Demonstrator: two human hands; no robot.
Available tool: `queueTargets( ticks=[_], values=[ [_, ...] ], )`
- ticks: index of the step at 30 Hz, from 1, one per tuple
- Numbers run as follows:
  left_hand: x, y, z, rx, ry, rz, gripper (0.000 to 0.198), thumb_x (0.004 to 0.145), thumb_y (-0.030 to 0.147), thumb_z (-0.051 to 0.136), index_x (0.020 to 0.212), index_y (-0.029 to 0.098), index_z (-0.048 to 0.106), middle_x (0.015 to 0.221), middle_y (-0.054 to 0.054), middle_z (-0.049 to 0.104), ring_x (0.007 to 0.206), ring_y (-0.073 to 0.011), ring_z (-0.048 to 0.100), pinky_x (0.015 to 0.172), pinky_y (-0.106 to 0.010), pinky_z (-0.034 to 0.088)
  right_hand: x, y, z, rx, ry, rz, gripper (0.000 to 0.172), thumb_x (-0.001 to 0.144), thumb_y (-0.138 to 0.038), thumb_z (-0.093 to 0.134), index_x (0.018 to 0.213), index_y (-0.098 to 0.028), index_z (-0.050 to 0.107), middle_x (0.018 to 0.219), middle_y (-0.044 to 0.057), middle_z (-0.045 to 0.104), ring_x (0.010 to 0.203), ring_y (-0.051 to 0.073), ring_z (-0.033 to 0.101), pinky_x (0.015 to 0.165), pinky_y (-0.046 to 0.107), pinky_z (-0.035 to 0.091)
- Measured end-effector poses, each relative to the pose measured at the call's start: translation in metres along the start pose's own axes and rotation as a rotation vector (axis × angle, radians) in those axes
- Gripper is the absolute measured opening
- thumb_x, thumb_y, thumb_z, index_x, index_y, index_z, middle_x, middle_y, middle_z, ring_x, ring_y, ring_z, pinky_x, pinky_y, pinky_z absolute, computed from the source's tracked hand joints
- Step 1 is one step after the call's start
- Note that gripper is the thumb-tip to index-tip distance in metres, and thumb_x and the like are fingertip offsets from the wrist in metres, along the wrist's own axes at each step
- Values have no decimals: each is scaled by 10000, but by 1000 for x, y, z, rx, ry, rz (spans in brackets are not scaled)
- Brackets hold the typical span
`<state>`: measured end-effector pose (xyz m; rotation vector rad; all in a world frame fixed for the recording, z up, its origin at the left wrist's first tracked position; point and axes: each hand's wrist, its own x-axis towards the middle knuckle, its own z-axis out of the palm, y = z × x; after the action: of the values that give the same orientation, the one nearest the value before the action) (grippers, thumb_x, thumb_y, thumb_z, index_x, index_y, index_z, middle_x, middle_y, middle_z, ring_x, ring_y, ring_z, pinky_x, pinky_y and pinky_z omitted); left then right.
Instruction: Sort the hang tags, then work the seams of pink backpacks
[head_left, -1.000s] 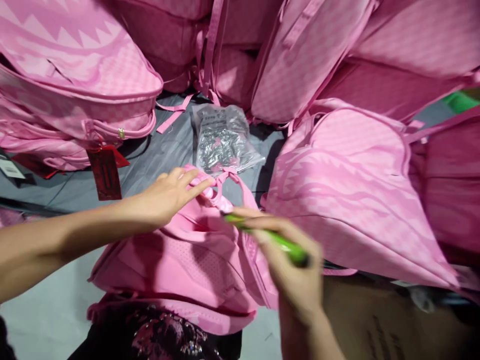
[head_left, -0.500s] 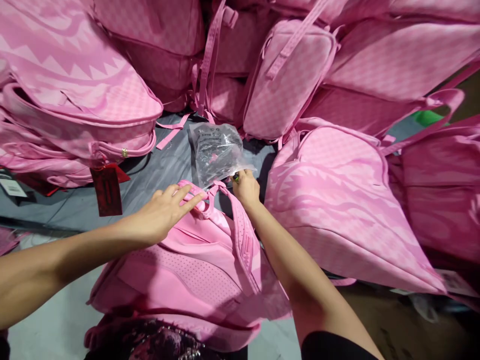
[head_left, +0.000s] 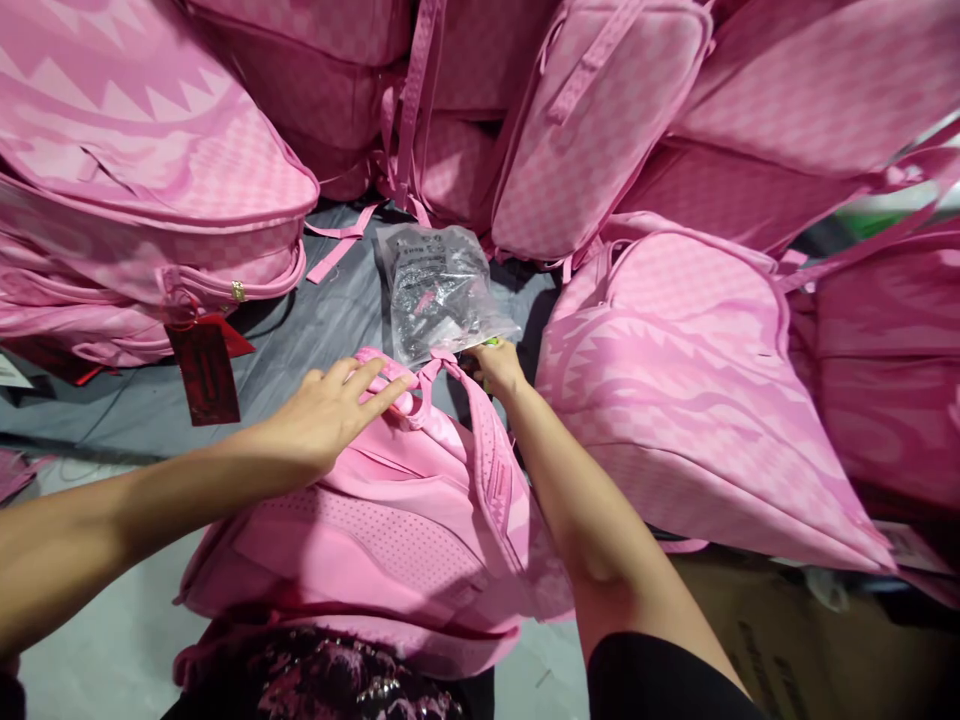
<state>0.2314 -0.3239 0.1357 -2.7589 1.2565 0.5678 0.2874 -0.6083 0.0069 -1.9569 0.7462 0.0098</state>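
A pink backpack [head_left: 360, 560] lies in front of me with its dotted back panel and shoulder straps up. My left hand [head_left: 330, 415] rests on the strap at its top end, fingers stretched out and apart. Just right of the carry loop [head_left: 429, 380], my right hand [head_left: 501, 370] is closed, its fingers curled under and partly hidden. A small yellow-green and dark object shows at those fingers; its kind is unclear. Beyond both hands lies a clear plastic bag [head_left: 442, 285] with dark print and small pieces inside, its near edge close to my right hand.
A pink backpack with a shark-mouth print [head_left: 150, 180] stands on the left, a dark red tag [head_left: 202, 370] hanging from it. Another pink backpack [head_left: 675, 400] lies on the right. Several more stand behind. Grey sheeting [head_left: 330, 320] covers the surface; a cardboard box [head_left: 780, 640] is lower right.
The view has shifted slightly, so the rear bags appear a little higher. My right hand has turned and its fingers reach further in beside the strap. My left hand stays on the strap.
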Motion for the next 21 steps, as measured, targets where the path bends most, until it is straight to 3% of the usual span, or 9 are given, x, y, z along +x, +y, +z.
queueTargets(
  ticks=[4, 8, 12, 14, 17, 19, 21],
  values=[
    [-1, -1, 0, 11, -1, 24, 903, 822, 0, 399, 1624, 311, 123, 1666, -165, 225, 1451, -384, 343, 986, -526, 461, -4, 1, -6, 56, 27, 88, 19, 770, -147, 598, 783, -160, 591, 530, -31, 554, 405, 106, 488, 385, 222, 317],
    [-2, -2, 3, 24, 47, 40, 969, 771, -44, 415, 1623, 313, 122, 1669, -155, 222, 1468, -375, 325, 1017, -532, 451, -17, 0, -17, 31, 107, 97, 69, 746, -137, 618, 689, -163, 588, 443, -70, 439, 379, 85, 378, 402, 233, 312],
    [-5, -4, 7, 16, 88, 56, 977, 753, -84, 405, 1616, 303, 162, 1667, -143, 236, 1492, -357, 300, 1053, -521, 445, -58, -2, -45, -34, 159, 26, 38, 736, -172, 646, 704, -154, 636, 515, -31, 545, 470, 109, 475, 492, 239, 382],
    [-6, -5, 8, 13, 127, 67, 988, 747, -100, 407, 1612, 316, 169, 1663, -139, 248, 1497, -349, 302, 1055, -506, 452, -91, -6, -61, -118, 181, -86, 63, 733, -215, 673, 743, -152, 678, 584, -2, 621, 552, 139, 551, 558, 251, 427],
    [-6, -3, 9, 19, 151, 63, 987, 777, -79, 474, 1612, 332, 143, 1671, -155, 221, 1499, -366, 303, 1052, -511, 461, -146, -16, -73, -205, 252, -433, 166, 800, -299, 646, 853, -170, 736, 800, 54, 746, 750, 206, 678, 700, 302, 518],
    [-4, 1, 7, 18, 130, 45, 1003, 785, -34, 574, 1613, 322, 134, 1681, -174, 179, 1503, -391, 289, 1060, -533, 459, -178, -24, -68, -189, 257, -659, 173, 851, -304, 624, 902, -198, 752, 897, 51, 777, 828, 206, 718, 760, 309, 551],
    [-4, 3, 5, 2, 115, 31, 1032, 768, -1, 657, 1610, 312, 150, 1691, -177, 139, 1509, -404, 270, 1075, -550, 450, -202, -31, -56, -174, 168, -808, 135, 874, -269, 636, 912, -214, 753, 872, 26, 785, 774, 177, 731, 716, 271, 558]
  ],
)
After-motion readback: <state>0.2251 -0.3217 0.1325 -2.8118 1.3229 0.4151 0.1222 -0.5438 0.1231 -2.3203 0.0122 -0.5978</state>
